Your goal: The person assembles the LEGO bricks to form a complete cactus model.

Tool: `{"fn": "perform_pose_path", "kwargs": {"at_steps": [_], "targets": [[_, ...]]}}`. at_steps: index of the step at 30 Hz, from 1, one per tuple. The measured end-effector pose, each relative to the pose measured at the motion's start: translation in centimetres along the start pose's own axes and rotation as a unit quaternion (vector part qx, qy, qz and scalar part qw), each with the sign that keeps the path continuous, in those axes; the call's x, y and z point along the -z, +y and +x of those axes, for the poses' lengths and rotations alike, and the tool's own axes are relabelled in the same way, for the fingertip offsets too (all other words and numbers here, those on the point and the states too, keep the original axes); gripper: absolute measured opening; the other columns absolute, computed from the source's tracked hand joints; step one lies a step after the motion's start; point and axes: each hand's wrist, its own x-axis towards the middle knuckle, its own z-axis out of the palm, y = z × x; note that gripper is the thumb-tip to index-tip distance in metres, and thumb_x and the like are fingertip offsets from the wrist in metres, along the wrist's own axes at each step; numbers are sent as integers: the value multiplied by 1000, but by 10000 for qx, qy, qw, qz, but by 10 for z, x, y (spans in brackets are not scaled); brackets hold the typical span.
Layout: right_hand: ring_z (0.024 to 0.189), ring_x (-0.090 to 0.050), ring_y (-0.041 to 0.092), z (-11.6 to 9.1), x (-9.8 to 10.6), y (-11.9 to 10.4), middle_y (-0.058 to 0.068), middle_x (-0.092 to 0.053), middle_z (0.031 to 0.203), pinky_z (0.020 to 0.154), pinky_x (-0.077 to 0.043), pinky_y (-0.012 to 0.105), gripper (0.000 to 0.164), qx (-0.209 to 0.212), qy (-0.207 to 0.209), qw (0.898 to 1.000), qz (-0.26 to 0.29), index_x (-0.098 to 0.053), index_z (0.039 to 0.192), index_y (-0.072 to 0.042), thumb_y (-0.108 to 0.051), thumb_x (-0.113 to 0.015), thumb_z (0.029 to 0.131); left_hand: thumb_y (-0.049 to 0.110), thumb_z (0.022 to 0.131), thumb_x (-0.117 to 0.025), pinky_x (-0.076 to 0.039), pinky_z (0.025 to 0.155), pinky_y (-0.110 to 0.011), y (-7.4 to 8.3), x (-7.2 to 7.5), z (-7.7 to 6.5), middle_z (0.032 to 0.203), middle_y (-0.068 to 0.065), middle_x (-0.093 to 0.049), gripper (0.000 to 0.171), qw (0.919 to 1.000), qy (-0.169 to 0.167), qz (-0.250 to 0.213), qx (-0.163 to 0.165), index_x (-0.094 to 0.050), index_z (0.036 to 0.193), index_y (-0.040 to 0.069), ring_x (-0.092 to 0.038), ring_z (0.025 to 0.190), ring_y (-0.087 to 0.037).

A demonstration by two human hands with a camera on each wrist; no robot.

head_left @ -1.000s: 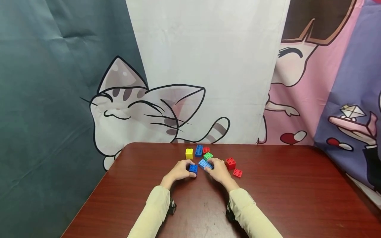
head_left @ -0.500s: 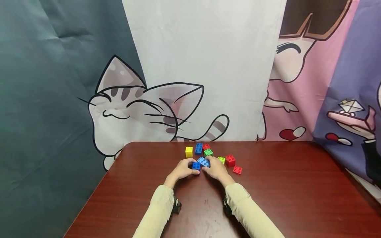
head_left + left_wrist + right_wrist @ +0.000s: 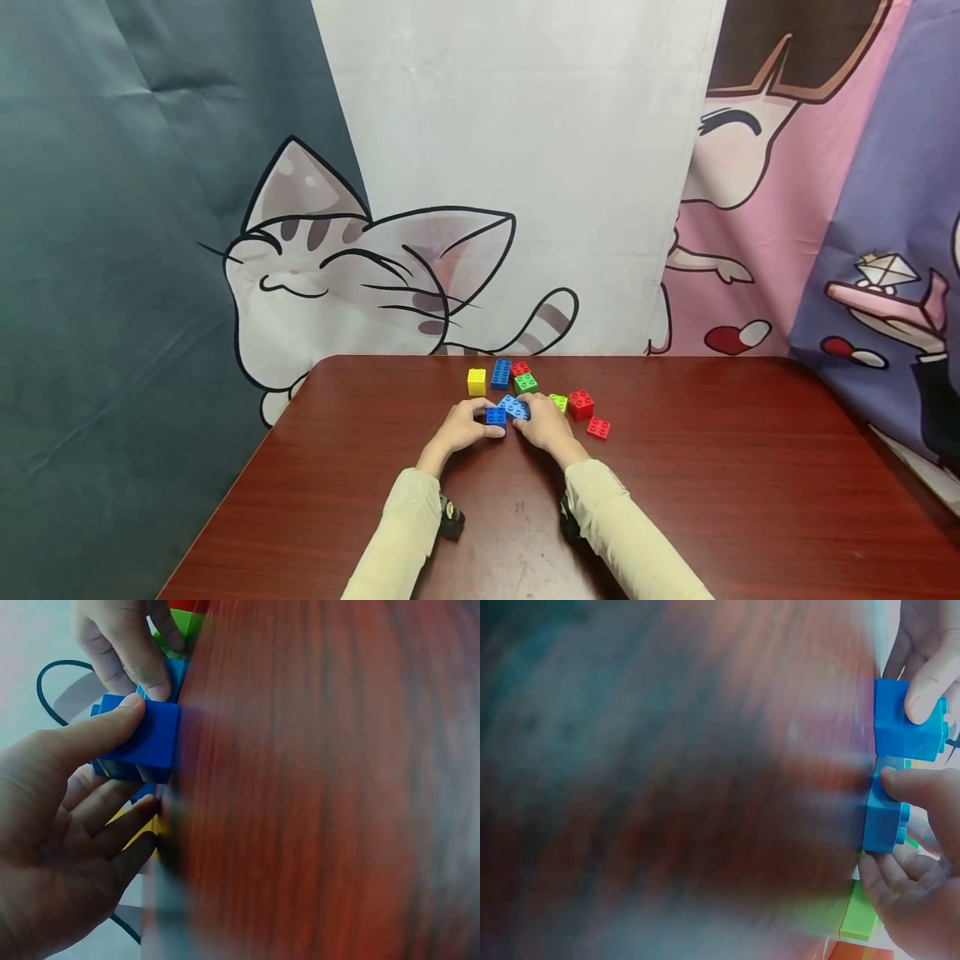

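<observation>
In the head view my left hand (image 3: 459, 427) grips a dark blue toy brick (image 3: 496, 416) between thumb and fingers. The left wrist view has the thumb (image 3: 112, 727) on the near side of that brick. My right hand (image 3: 546, 425) holds a light blue toy brick (image 3: 513, 407), longer than the dark one; its thumb (image 3: 911, 782) lies on the side in the right wrist view. Both bricks rest studs up on the table, close beside each other. Whether they touch I cannot tell. Fingers hide part of the light blue brick.
Behind the hands stand a yellow brick (image 3: 477, 382), a long blue brick (image 3: 501, 374), a small red brick (image 3: 520, 369) and a green brick (image 3: 526, 383). Right of my right hand lie a lime brick (image 3: 558, 402), a taller red brick (image 3: 581, 405) and a flat red brick (image 3: 598, 428).
My left hand has moved right with the dark blue brick, up to the light blue one. The right hand has shifted slightly left, and the lime brick has come into sight beside it.
</observation>
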Motion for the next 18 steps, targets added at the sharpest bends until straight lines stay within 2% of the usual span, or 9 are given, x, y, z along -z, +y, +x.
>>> {"fn": "perform_pose_path", "kwargs": {"at_steps": [6, 12, 18], "targets": [[114, -58, 34, 0, 1, 0, 22, -58, 130, 104, -46, 52, 46, -24, 37, 9993, 380, -56, 132, -1, -18, -68, 90, 23, 81, -79, -49, 101, -50, 0, -1, 0, 120, -16, -68, 37, 9996, 158, -195, 98, -69, 112, 6, -61, 112, -31], [117, -55, 35, 2, 3, 3, 23, -55, 133, 107, -43, 52, 46, 70, 186, 9955, 931, -52, 133, -1, -15, -65, 91, 22, 80, -81, -51, 99, -46, -4, -3, 2, 116, -16, -70, 40, 9988, 180, -446, 113, -69, 114, 4, -63, 108, -28], [112, -58, 33, -1, 10, 2, 21, -58, 130, 104, -46, 51, 47, -59, 162, 9917, 1271, -48, 133, -4, -15, -65, 90, 24, 80, -81, -51, 100, -46, -5, -5, 3, 118, -13, -69, 40, 9977, 164, -615, 239, -70, 114, 7, -61, 108, -26]]}}
